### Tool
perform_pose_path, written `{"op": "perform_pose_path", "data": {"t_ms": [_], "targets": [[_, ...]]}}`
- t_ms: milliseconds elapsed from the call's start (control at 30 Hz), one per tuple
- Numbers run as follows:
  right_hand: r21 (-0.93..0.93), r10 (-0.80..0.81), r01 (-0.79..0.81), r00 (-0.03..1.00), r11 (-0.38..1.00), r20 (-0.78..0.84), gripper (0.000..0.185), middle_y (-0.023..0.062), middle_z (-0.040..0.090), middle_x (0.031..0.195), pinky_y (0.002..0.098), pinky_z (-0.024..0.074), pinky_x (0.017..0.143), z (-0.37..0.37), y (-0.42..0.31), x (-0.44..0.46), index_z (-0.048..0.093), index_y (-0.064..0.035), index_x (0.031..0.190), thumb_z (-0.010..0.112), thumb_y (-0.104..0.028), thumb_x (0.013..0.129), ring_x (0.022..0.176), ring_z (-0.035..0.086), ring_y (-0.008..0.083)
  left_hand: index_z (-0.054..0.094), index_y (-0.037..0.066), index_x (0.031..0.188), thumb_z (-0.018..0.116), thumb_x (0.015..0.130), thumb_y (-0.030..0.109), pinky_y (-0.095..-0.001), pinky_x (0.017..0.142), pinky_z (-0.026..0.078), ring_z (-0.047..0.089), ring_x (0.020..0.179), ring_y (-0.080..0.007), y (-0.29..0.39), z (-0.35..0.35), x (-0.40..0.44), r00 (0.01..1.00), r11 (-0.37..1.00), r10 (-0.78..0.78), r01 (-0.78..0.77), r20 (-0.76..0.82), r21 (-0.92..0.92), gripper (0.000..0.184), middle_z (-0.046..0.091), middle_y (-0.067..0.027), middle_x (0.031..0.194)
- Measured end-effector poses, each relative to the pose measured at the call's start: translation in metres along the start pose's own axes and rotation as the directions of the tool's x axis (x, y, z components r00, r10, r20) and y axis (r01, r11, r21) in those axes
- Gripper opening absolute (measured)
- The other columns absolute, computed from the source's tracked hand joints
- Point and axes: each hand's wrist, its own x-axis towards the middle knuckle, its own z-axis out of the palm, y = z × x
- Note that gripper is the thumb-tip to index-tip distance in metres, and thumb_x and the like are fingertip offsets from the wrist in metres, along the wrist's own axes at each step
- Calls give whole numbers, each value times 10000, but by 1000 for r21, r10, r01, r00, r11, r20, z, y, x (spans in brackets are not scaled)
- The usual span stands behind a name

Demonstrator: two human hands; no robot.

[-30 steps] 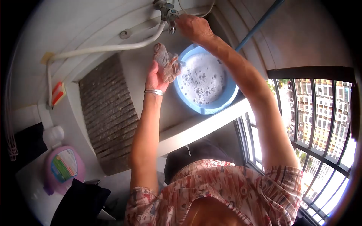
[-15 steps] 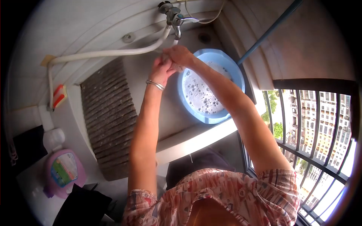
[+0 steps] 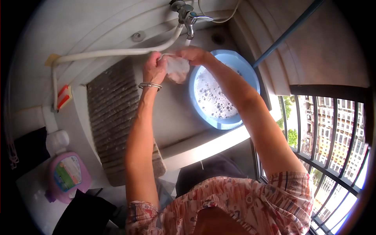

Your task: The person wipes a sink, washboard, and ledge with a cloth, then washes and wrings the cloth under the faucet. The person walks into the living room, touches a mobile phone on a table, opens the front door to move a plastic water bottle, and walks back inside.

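Plainly, cloth (image 3: 177,69) between left fingers (image 3: 155,58), right fingers (image 3: 188,53).

From the wearer's head, the single view looked forward and steeply down over a red-patterned, short-sleeved cloth shirt (image 3: 235,196) toward a white-rimmed grey sink (image 3: 172,123) nearby.

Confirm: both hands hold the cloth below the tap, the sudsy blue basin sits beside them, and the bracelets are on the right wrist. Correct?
No: the head view shows the bracelets on the left wrist. The rest stands: left hand and right hand hold the cloth below the tap, beside the sudsy blue basin.
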Motion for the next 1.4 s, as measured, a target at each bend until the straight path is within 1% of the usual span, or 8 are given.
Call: {"op": "perform_pose_path", "data": {"t_ms": [467, 567, 733, 800, 1033, 1133, 1267, 1400], "targets": [[-207, -185, 80, 809, 975, -558, 320, 68, 622, 916, 281, 480, 614, -56, 9, 7, 599, -69, 988, 634, -268, 739, 783, 601, 168, 491, 51, 1048, 566, 814, 109, -302, 743, 457, 510, 845, -128, -17, 32, -17, 937, 621, -342, 168, -72, -766, 252, 544, -66, 989], [-867, -317, -251, 941, -430, -115, 286, 110, 601, 1035, 311, 501, 684, -7, -2, -5, 607, -117, 984, 594, -228, 720, 915, 601, 239, 495, 68, 1058, 535, 844, 189, -320, 802, 456, 520, 892, -156, -23, 65, -25, 914, 646, -405, 315, 37, -696, 249, 543, -74, 1020], [-965, -562, 119, 827, 234, -34, 187, 124, 589, 936, 313, 485, 775, 57, 17, -19, 590, -102, 917, 494, -96, 757, 877, 591, 249, 512, 94, 1056, 490, 821, 447, -372, 794, 442, 523, 959, -253, -24, 64, -9, 772, -405, -255, 461, 582, -789, 425, 536, -98, 1083], [-961, -616, 221, 785, 166, 74, 202, 117, 589, 912, 324, 487, 755, 58, 13, -13, 585, -107, 931, 504, -99, 747, 864, 591, 251, 543, 120, 1019, 536, 782, 419, -405, 829, 406, 511, 981, -259, -117, 114, 16, 952, 646, 274, -74, 140, -760, 381, 529, -100, 1083], [-988, -530, -26, 846, -153, 60, 273, 105, 594, 897, 353, 494, 700, -18, 6, 11, 576, -106, 989, 584, -145, 719, 845, 595, 257, 399, 130, 1263, 334, 916, 158, -470, 1034, 211, 329, 1240, -275, 0, 43, -18, 919, 21, -134, 378, 372, -926, 354, 392, -138, 1304], [-816, -470, -305, 696, 491, -543, 292, 135, 598, 931, 352, 481, 730, -20, -8, 23, 600, -104, 967, 637, -253, 719, 866, 594, 259, 328, 62, 1291, 318, 894, 462, -516, 1035, 141, 242, 1263, -341, 16, 21, -18, 673, -196, -375, 615, 638, -763, 564, 298, -175, 1351], [-935, -515, -291, 844, -203, -151, 377, 133, 618, 904, 345, 460, 764, 14, 12, 16, 635, -84, 883, 632, -417, 707, 880, 587, 249, 406, 57, 1227, 335, 849, 551, -511, 1004, 230, 346, 1191, -335, -12, 52, 1, 455, -448, -267, 722, 849, -528, 626, 392, -179, 1274], [-877, -581, 272, 814, 396, -10, 213, 101, 637, 816, 310, 463, 735, 13, 2, -18, 646, -158, 930, 548, -263, 773, 835, 599, 283, 544, 75, 1069, 453, 831, 381, -478, 857, 428, 562, 939, -264, -9, 52, 3, 522, -226, -367, 753, 770, -618, 399, 585, -96, 1044]]}}
